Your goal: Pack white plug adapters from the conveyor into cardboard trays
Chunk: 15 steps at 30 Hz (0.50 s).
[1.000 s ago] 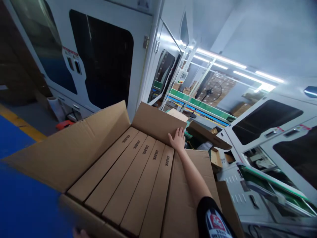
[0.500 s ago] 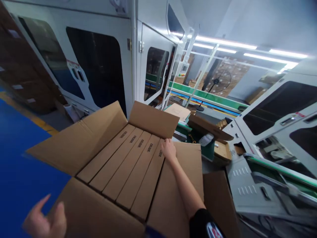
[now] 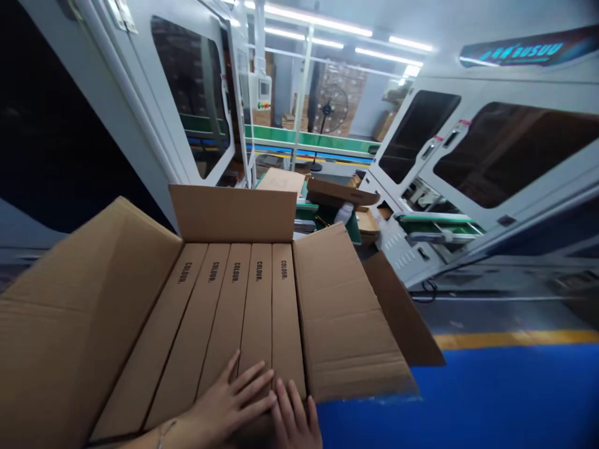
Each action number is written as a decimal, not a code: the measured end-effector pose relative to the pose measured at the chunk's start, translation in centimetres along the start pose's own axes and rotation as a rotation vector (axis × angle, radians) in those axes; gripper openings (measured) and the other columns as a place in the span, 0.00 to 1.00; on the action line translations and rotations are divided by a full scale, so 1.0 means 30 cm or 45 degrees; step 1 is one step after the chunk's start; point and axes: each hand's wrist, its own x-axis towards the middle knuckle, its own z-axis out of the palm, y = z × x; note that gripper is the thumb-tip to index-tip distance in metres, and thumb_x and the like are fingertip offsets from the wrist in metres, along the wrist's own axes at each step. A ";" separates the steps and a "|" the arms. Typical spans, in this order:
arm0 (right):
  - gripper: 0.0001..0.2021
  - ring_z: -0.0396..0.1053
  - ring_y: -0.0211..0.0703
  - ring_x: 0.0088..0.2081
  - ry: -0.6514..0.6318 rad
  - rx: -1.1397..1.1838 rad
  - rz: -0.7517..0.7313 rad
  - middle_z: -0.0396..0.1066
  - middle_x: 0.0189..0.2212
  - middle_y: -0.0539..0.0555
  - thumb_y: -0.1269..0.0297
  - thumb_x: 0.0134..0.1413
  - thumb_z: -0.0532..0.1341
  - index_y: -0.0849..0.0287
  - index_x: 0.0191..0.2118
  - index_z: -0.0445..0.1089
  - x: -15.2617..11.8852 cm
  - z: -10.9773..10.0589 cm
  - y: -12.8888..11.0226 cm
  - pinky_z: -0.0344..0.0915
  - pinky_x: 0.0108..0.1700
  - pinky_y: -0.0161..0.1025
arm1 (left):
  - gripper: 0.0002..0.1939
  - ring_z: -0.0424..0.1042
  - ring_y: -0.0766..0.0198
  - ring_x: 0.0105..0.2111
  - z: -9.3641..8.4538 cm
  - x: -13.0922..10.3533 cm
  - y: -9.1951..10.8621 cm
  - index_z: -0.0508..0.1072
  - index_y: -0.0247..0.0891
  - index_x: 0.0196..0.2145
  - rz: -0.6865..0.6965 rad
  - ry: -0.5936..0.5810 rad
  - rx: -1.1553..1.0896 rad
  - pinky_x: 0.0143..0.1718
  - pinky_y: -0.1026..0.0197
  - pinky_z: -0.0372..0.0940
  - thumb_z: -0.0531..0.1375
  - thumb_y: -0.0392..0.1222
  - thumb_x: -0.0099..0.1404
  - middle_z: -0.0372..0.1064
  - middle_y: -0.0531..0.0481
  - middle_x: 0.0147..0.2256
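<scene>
A large open cardboard carton (image 3: 234, 215) holds several long, narrow cardboard boxes (image 3: 255, 312), packed side by side with dark "COLOUR" print near their far ends. My left hand (image 3: 229, 396) lies on the near part of these boxes, fingers spread, a thin bracelet at the wrist. Beside it, my right hand (image 3: 294, 418) rests at the near end of the rightmost box, its fingers stretched out. Fingertips of the two hands almost meet. Both palms face down, and neither hand grips anything. The lower part of the right hand is cut off by the picture edge.
The carton's side flaps spread wide left and right. White machine cabinets (image 3: 421, 156) stand on both sides. Beyond the carton are a green conveyor (image 3: 318, 138), a standing fan (image 3: 327, 109) and loose cardboard. Blue floor (image 3: 491, 399) with a yellow stripe lies at right.
My view has swung to the right. My right hand has come from the far end of the boxes to the near end, and my left hand has moved from the air onto the boxes.
</scene>
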 end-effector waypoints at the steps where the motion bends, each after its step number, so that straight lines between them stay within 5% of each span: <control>1: 0.26 0.68 0.49 0.51 -0.011 -0.034 0.043 0.68 0.52 0.46 0.61 0.60 0.54 0.36 0.62 0.51 0.006 0.002 -0.005 0.64 0.49 0.51 | 0.49 0.42 0.42 0.64 0.025 -0.003 -0.006 0.36 0.54 0.65 -0.033 0.043 0.041 0.57 0.25 0.31 0.60 0.35 0.53 0.40 0.45 0.65; 5: 0.27 0.62 0.50 0.57 -0.114 -0.009 0.074 0.63 0.57 0.47 0.59 0.59 0.54 0.38 0.63 0.50 0.090 -0.088 -0.014 0.60 0.55 0.52 | 0.51 0.39 0.43 0.65 0.044 0.013 -0.027 0.34 0.54 0.65 -0.126 0.088 0.122 0.55 0.23 0.28 0.57 0.29 0.52 0.38 0.45 0.66; 10: 0.23 0.57 0.49 0.59 -0.267 0.155 0.295 0.61 0.58 0.58 0.63 0.57 0.53 0.58 0.59 0.59 0.245 -0.271 -0.063 0.58 0.58 0.48 | 0.51 0.38 0.43 0.65 0.023 -0.004 0.030 0.33 0.50 0.65 -0.163 0.047 0.152 0.56 0.24 0.27 0.57 0.32 0.51 0.36 0.43 0.66; 13: 0.23 0.61 0.53 0.55 -0.237 0.049 0.593 0.63 0.54 0.67 0.68 0.57 0.51 0.68 0.58 0.59 0.341 -0.296 -0.104 0.63 0.53 0.48 | 0.50 0.43 0.38 0.63 -0.054 0.002 0.016 0.40 0.46 0.65 -0.073 -0.025 0.147 0.56 0.24 0.35 0.62 0.41 0.51 0.41 0.37 0.65; 15: 0.23 0.63 0.54 0.52 -0.258 -0.062 0.710 0.64 0.53 0.68 0.70 0.55 0.52 0.66 0.58 0.59 0.391 -0.277 -0.130 0.66 0.49 0.48 | 0.38 0.54 0.42 0.59 -0.166 0.053 -0.059 0.54 0.47 0.62 0.109 -0.009 0.137 0.57 0.30 0.44 0.62 0.48 0.55 0.54 0.38 0.61</control>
